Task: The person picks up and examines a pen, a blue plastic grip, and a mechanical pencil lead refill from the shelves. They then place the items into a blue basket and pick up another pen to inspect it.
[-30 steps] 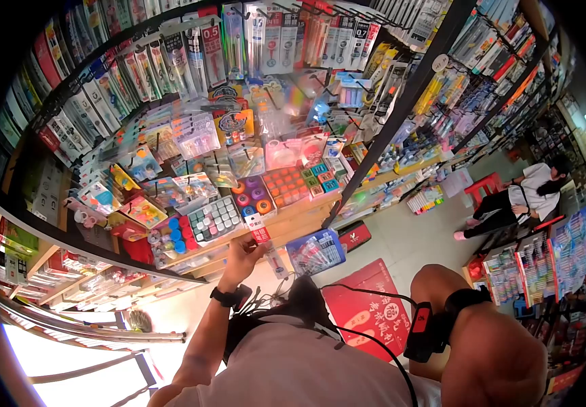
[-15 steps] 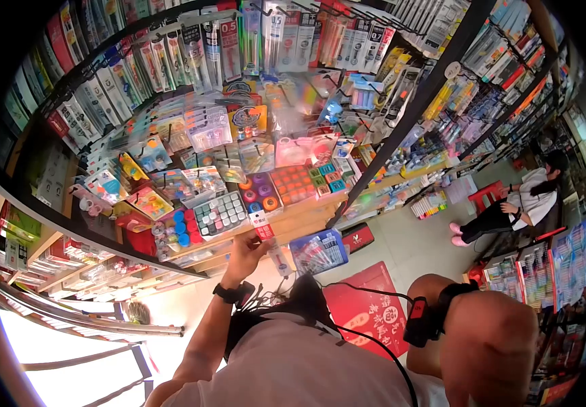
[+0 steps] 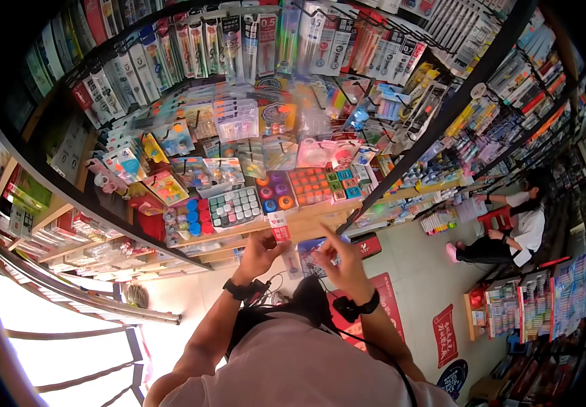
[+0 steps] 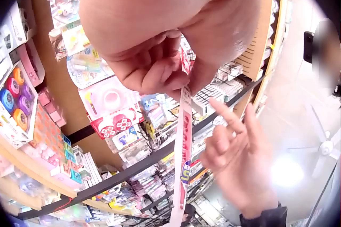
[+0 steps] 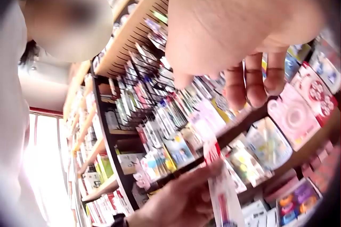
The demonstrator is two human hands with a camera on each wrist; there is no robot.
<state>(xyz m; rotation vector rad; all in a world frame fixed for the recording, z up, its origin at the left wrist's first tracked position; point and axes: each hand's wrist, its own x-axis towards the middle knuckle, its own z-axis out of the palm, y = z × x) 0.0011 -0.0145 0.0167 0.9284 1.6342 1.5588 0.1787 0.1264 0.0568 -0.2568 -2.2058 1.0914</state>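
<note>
The grip of your left hand [image 3: 260, 254] pinches the red-and-white card [image 3: 280, 229] of a narrow pack [image 5: 225, 197], close to its upper end. You hold it there, it seems, so that the clear part below is not covered; the right wrist view shows a slim, pen-like item inside. The pack is in the air, just outside the front edge of the shelf [image 3: 304, 222], near the box of round purple and orange pieces [image 3: 276, 192]. Your right hand [image 3: 347, 266] is raised beside it, index finger stretched, other fingers loosely bent; its grip has nothing. The tray of small white pieces [image 3: 235, 207] stands along the same edge, probably for easy reach, while the hanging packs [image 3: 325, 42] above face outward, likely to show their contents.
</note>
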